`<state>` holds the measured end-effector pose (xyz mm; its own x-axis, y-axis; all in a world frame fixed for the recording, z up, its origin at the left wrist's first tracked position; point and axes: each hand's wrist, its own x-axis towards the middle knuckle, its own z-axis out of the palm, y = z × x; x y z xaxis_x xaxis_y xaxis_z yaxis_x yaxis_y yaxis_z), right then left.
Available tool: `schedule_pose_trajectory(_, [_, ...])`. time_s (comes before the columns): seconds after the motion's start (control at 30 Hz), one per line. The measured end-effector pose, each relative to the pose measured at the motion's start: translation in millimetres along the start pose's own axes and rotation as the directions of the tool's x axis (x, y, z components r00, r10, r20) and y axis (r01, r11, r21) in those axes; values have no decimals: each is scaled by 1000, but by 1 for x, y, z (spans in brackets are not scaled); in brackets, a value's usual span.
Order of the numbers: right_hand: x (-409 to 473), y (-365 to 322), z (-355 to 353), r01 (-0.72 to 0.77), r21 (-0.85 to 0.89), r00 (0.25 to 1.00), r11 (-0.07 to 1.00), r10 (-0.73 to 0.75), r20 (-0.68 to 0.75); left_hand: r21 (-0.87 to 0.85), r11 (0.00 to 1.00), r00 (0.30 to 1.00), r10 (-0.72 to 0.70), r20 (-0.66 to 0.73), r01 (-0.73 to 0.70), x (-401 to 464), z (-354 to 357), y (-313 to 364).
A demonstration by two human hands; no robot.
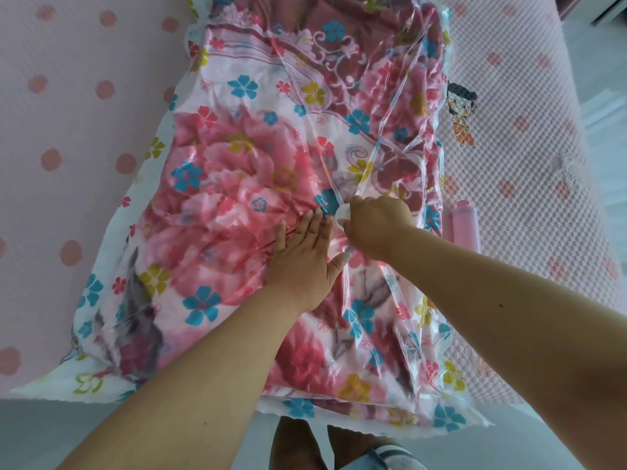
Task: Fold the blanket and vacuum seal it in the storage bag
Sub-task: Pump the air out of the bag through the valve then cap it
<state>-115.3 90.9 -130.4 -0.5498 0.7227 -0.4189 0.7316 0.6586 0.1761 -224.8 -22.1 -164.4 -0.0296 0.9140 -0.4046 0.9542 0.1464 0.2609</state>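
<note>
Your left hand lies flat at the centre of the frame, fingers straight and together, palm pressing down on the clear film of the storage bag. Your right hand sits just beside it, to its right, with the fingers curled over a small white round valve on the bag's top face; you are grasping that valve, and only its left edge shows past your knuckles. The fingertips of your left hand come close to the valve, though contact between them cannot be confirmed. The blanket, pink with large printed roses and small blue, yellow and red flowers, lies inside the bag and fills most of it, running from the top centre of the frame down to the bottom centre. The film stands up in creased ridges that radiate from the valve toward the upper right. The bag's flat white printed margin spreads out at the lower left and along the bottom edge. The bag rests on a pink textured bed cover with darker pink dots, which shows on both sides of the frame. A cartoon figure is printed on the cover at the right, just beside the bag. A pink cylindrical object lies on the cover at the bag's right edge, near your right wrist; its type cannot be determined.
</note>
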Motion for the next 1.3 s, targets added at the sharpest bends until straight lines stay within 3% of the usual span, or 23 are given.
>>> schedule_pose_trajectory(0.4, [2, -24, -7, -49, -94, 984, 994, 64, 168, 8, 1000, 1000, 6, -17, -6, -7, 3, -4])
schedule_pose_trajectory(0.6, [2, -33, -6, -174, 16, 955, 985, 165, 246, 11, 1000, 1000, 16, -27, -16, -10, 7, -9])
schedule_pose_trajectory(0.73, [-6, -25, 0, -229, 159, 958, 960, 194, 210, 23, 1000, 1000, 16, -15, -16, -13, 4, -9])
schedule_pose_trajectory(0.83, [-12, 3, 10, -425, 410, 905, 807, 388, 174, -14, 994, 992, -113, -52, 113, -22, -5, -11])
schedule_pose_trajectory(0.93, [-6, 42, 23, -500, 475, 852, 724, 508, 124, -65, 946, 940, -324, -104, 319, -30, -7, -17])
schedule_pose_trajectory(1.0, [2, 63, 26, -560, 556, 802, 615, 571, 175, -67, 908, 900, -419, -118, 414, -33, 0, -21])
schedule_pose_trajectory(1.07, [14, 78, 33, -592, 598, 770, 541, 599, 220, -65, 874, 861, -486, -149, 481, -35, 7, -27])
schedule_pose_trajectory(1.3, [34, 82, 64, -528, 749, 792, 400, 549, 265, -189, 715, 676, -699, -235, 673, -37, 4, -75])
